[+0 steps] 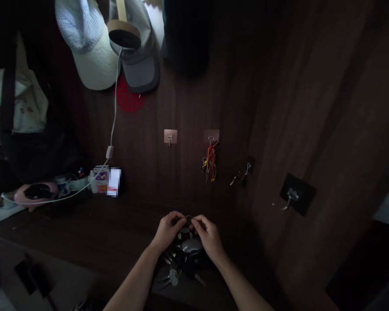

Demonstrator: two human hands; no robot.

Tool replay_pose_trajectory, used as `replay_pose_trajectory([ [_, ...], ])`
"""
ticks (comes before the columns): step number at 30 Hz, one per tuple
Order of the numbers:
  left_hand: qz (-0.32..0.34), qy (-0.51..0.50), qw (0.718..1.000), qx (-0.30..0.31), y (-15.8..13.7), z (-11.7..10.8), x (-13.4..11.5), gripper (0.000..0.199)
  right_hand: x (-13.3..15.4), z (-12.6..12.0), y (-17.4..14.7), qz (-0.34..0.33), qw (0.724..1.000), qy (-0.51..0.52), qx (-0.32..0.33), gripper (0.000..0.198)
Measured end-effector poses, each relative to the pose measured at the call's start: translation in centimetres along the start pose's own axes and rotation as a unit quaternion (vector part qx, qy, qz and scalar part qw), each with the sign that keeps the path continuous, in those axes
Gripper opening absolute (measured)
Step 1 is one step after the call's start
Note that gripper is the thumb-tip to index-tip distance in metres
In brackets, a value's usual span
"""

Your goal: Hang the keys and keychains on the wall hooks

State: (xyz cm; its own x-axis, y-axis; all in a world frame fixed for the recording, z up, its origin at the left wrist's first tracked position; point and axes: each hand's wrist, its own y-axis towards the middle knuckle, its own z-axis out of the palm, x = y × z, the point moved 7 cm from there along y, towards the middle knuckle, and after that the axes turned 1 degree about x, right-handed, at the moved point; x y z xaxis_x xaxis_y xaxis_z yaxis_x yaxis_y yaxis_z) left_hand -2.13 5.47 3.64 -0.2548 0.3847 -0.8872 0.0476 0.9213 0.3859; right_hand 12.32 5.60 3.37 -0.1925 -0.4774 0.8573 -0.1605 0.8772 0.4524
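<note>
My left hand (170,230) and my right hand (208,235) meet over the dark wooden shelf, thumbs and fingers pinched on a small dark metal ring (188,219) between them. It looks like a key ring, though the dim light blurs it. Just below the fingers is a grey, rounded object (192,245), perhaps a key fob. Several metal keys (173,276) spread out beneath, nearer to me. Whether all of these hang from the ring I cannot tell.
Wall hooks ahead include a bare one (170,137), one bearing red cords (210,160) and one with a small key (236,178). A black hook (292,195) is at right. Caps (97,65) hang above; small boxes (101,178) and a pink item (35,193) stand left.
</note>
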Motion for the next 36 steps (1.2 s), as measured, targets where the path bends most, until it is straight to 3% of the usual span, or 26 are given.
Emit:
replay_pose_trajectory([
  [8, -0.058, -0.116, 0.989, -0.065, 0.2, -1.8, 0.6, 0.033, -1.9, -1.4, 0.2, 0.045, 0.996, 0.045, -0.06, 0.039],
  [16, -0.01, -0.087, 0.996, 0.03, 0.0, 0.2, -0.3, 0.032, -0.5, 0.4, 0.3, -0.002, 0.999, 0.017, 0.033, 0.032],
  [22, -0.02, -0.053, 0.998, -0.014, 0.4, -0.8, 0.4, 0.035, 1.2, 0.0, 1.0, 0.007, 0.999, 0.02, 0.05, 0.029],
  [27, -0.032, 0.074, 0.992, -0.096, 0.4, -2.7, 1.9, 0.023, 3.7, -0.5, 5.6, -0.004, 0.999, 0.046, 0.001, 0.029],
  [32, 0.002, 0.206, 0.978, -0.039, 0.3, -2.0, 2.8, 0.016, 6.2, 1.2, 12.2, -0.019, 0.996, 0.083, -0.03, 0.025],
  [36, -0.008, 0.223, 0.974, -0.028, 0.6, -1.9, 3.0, 0.019, 8.7, 2.7, 17.3, -0.04, 0.99, 0.116, -0.064, 0.023],
])
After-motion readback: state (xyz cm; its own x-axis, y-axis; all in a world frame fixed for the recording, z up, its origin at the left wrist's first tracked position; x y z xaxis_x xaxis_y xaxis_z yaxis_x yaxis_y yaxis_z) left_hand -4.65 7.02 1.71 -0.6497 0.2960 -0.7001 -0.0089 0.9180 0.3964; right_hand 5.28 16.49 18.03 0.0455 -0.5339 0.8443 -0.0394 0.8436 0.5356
